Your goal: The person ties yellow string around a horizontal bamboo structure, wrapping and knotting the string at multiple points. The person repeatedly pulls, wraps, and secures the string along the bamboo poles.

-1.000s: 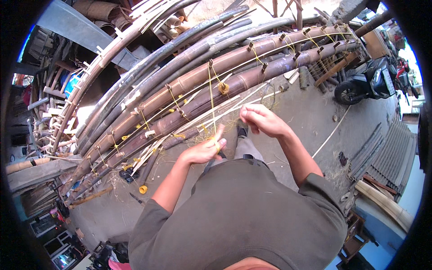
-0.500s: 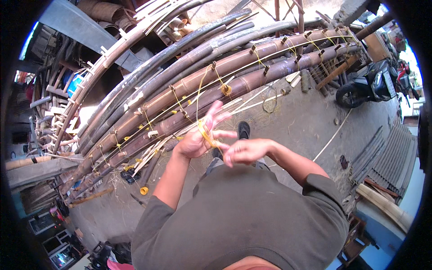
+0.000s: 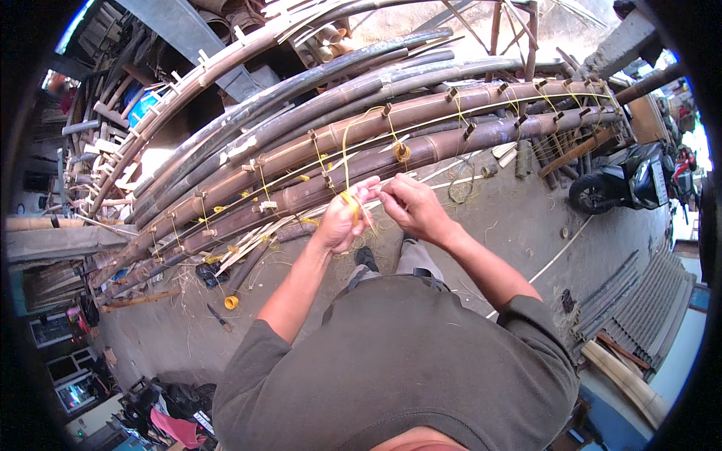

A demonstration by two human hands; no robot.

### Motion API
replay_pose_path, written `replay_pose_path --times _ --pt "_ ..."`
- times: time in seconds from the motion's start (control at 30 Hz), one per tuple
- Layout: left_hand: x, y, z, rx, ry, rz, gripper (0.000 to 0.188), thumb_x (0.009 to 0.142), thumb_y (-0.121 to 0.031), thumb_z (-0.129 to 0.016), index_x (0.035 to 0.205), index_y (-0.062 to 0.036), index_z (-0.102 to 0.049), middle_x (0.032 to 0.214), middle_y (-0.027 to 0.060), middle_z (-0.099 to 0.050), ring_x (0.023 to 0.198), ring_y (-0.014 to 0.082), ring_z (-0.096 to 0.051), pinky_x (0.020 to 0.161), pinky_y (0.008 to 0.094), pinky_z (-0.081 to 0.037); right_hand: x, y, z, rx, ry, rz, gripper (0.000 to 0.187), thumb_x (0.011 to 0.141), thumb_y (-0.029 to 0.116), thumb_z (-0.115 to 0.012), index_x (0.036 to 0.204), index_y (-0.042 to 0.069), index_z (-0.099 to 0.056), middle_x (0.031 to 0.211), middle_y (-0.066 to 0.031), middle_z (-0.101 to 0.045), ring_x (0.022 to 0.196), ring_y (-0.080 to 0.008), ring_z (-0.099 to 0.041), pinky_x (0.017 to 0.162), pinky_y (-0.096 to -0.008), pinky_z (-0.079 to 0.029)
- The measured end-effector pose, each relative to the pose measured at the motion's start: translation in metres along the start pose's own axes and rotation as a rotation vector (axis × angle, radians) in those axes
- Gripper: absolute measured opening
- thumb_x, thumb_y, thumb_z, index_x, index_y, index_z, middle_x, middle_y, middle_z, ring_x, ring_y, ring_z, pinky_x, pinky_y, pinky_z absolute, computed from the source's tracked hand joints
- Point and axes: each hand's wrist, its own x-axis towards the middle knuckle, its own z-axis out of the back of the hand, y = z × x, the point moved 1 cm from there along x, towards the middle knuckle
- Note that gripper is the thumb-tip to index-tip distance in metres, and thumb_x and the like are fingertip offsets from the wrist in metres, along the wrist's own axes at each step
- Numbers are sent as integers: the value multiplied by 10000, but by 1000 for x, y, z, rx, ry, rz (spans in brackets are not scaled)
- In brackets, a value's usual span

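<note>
My left hand (image 3: 340, 225) is closed round a small coil of yellow strip (image 3: 350, 201). From this coil the strip rises to a peg on the upper of two long brown bamboo poles (image 3: 320, 141). Just to the right, my right hand (image 3: 414, 208) is raised with its fingers curled in a pinch, close to the left fingertips. Whatever lies in that pinch is hidden. Both hands hang in front of the lower bamboo pole (image 3: 361, 167), where a second small yellow coil (image 3: 401, 152) hangs from a peg.
More dark bamboo poles (image 3: 331, 94) lie beyond the pegged pair. Split bamboo strips (image 3: 248, 248) are on the floor below them. A knife (image 3: 219, 318) and a yellow roll (image 3: 231, 302) lie to the left. At the right stands a motorcycle (image 3: 628, 180).
My left fingers, spread before, have folded round the yellow coil. My right hand has moved up and slightly right into a pinch. The view has shifted, so the poles appear lower.
</note>
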Motion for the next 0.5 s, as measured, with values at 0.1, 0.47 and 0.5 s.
replay_pose_path --times 0.1,0.47,0.5 --pt "-3 2 -2 -270 -61 -179 476 1016 -281 -475 1412 -33 -388 1029 27 -576 543 3 -425 452 125 -339 -19 -3 -36 466 -87 -198 210 966 143 -549 1121 48 -443 953 -82 -562 925 -169 -583 805 -323 -483" --pt "0 -3 7 -125 -97 -189 546 1003 -354 -485 1410 -5 -383 1021 50 -574 651 12 -497 500 133 -412 -68 25 -32 1229 522 -648 320 1037 390 -386 955 115 -528 667 73 -378 558 -40 -348 521 -208 -326" --pt "1 -2 6 -130 -83 -156 561 996 -377 -495 1398 3 -402 1013 49 -579 671 9 -507 530 145 -438 -72 19 -31 1128 572 -653 319 1036 390 -393 941 119 -533 658 77 -377 551 -37 -346 509 -207 -320"
